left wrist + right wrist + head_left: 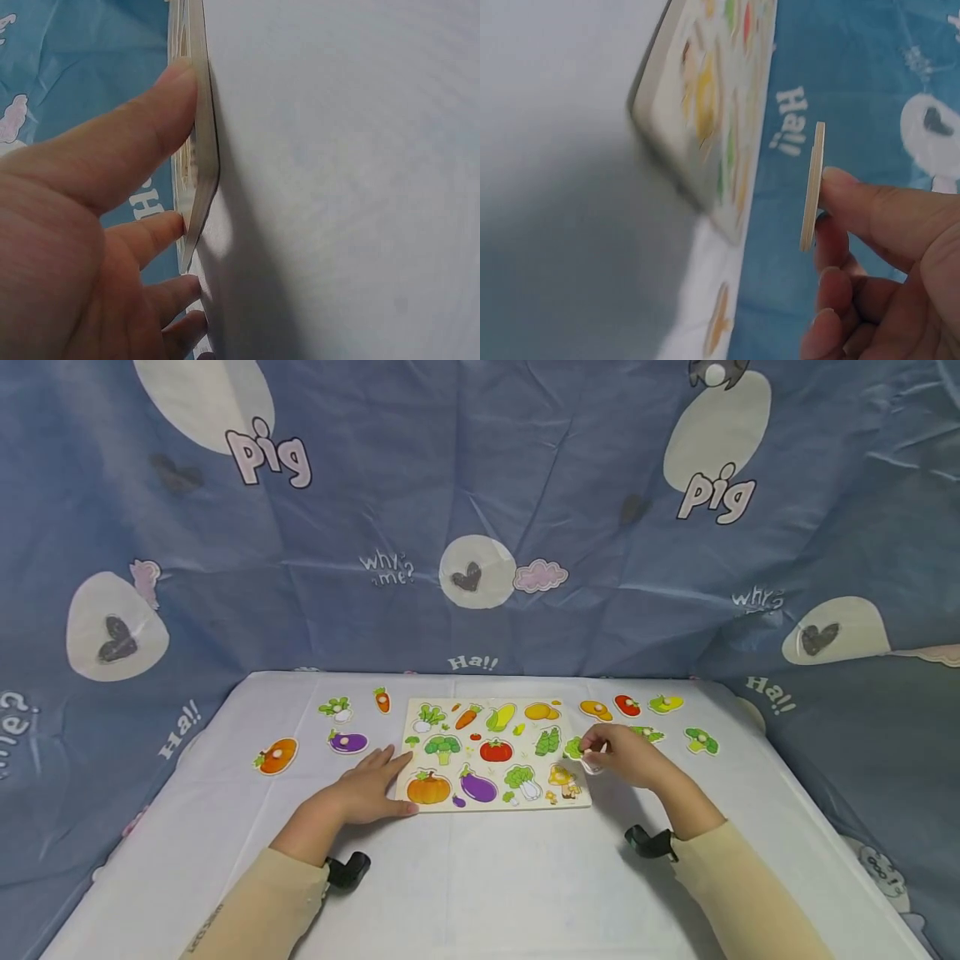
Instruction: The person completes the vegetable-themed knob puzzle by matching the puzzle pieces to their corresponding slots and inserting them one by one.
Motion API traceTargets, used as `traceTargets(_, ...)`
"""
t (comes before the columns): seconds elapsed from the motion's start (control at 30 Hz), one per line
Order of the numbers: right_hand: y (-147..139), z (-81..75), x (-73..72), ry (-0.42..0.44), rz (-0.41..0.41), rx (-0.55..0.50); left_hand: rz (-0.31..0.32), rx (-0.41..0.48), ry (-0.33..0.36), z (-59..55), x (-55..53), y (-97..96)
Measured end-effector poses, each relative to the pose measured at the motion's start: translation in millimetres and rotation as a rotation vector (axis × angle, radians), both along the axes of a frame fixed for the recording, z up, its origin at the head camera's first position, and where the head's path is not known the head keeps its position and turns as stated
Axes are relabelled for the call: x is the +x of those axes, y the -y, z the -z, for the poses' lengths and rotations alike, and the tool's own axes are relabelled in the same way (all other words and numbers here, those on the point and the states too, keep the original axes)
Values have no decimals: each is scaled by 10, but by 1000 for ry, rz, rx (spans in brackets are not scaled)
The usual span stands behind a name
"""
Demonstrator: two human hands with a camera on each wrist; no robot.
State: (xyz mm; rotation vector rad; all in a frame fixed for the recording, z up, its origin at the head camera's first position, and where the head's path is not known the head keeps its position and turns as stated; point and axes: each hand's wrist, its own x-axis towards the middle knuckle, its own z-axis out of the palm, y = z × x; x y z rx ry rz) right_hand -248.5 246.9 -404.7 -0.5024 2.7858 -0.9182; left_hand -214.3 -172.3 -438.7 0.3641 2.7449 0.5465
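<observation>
My left hand (371,787) rests with spread fingers on the left edge of a wooden vegetable puzzle board (517,807). In the left wrist view, its thumb (154,127) presses against the board's edge. Just past the board's right side, my right hand (628,755) pinches a leafy green and white vegetable puzzle piece (573,748) between thumb and fingers. The right wrist view shows this piece (814,187) edge-on, held above the table; its picture is turned away there. Printed vegetables, including a pumpkin, an eggplant and a tomato, cover the board.
Left of the board lie pumpkin (276,757), eggplant (347,743), radish (339,710) and carrot (382,700) pieces. On its right lie potato (596,710), tomato (627,706), corn (666,703), broccoli (701,741) and another green piece (647,734). Blue printed cloth (480,627) hangs behind the white table.
</observation>
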Motion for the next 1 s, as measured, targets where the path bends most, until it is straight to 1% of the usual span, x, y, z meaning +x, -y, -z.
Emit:
traceTargets(0.3,201,-36,65,14,-90,-42,13,-2,5,-26,-1,-7)
traceTargets(0.5,336,-6,47,26,-156,-63,17,-1,15,-32,6,0)
traceTargets(0.7,482,45,-9,91,-206,-100,22,3,16,-35,3,12)
traceTargets(0.83,583,117,-44,126,-219,-90,23,6,19,-49,7,14)
traceTargets(1.0,690,176,-61,152,-195,-47,18,8,30,-48,10,18)
